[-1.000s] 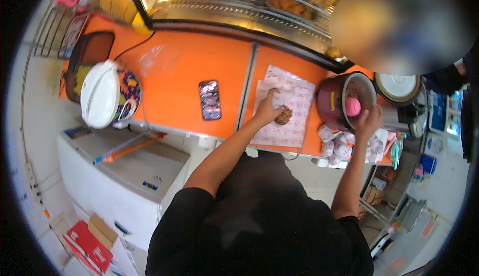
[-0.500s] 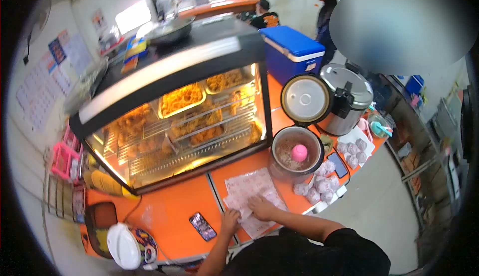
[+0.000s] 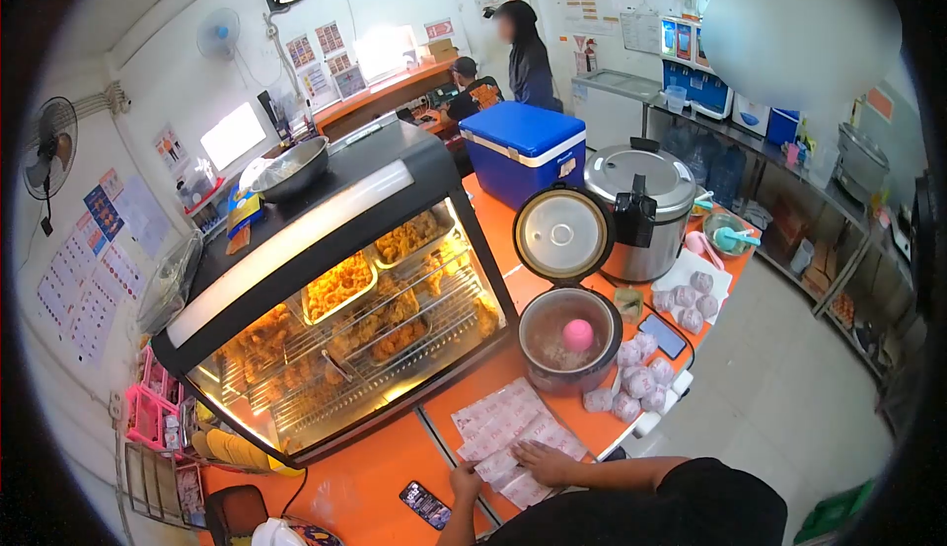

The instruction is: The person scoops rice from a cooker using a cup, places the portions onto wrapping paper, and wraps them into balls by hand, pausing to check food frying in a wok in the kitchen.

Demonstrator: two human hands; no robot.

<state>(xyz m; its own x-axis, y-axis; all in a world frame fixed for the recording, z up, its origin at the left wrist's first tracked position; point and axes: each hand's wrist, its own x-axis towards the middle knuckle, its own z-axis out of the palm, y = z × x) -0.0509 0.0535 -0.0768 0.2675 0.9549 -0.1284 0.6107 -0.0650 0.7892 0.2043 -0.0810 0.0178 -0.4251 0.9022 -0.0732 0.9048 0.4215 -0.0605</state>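
Note:
Printed sheets of wrapping paper (image 3: 496, 414) lie overlapping on the orange table in front of me. My right hand (image 3: 544, 463) rests flat on the sheets with its fingers stretched out. At their left edge, my left hand (image 3: 466, 479) has its fingers closed at a paper corner. Just beyond the sheets stands an open rice cooker (image 3: 566, 354) with cooked rice low in the pot and a pink rounded scoop or cup (image 3: 577, 336) inside. Several wrapped round bundles (image 3: 639, 380) are heaped to the right of the cooker. A lit phone (image 3: 425, 505) lies left of my left hand.
A glass food warmer (image 3: 340, 324) with trays of fried food fills the left. Behind the cooker are a large closed cooker (image 3: 643, 196) and a blue cooler box (image 3: 523, 151). More bundles sit on a white tray (image 3: 718, 280), near another phone (image 3: 662, 336). Two people are at the back.
The view has tilted up and shifted, showing more of the room. My right hand stays on the sheets and my left hand stays at their edge.

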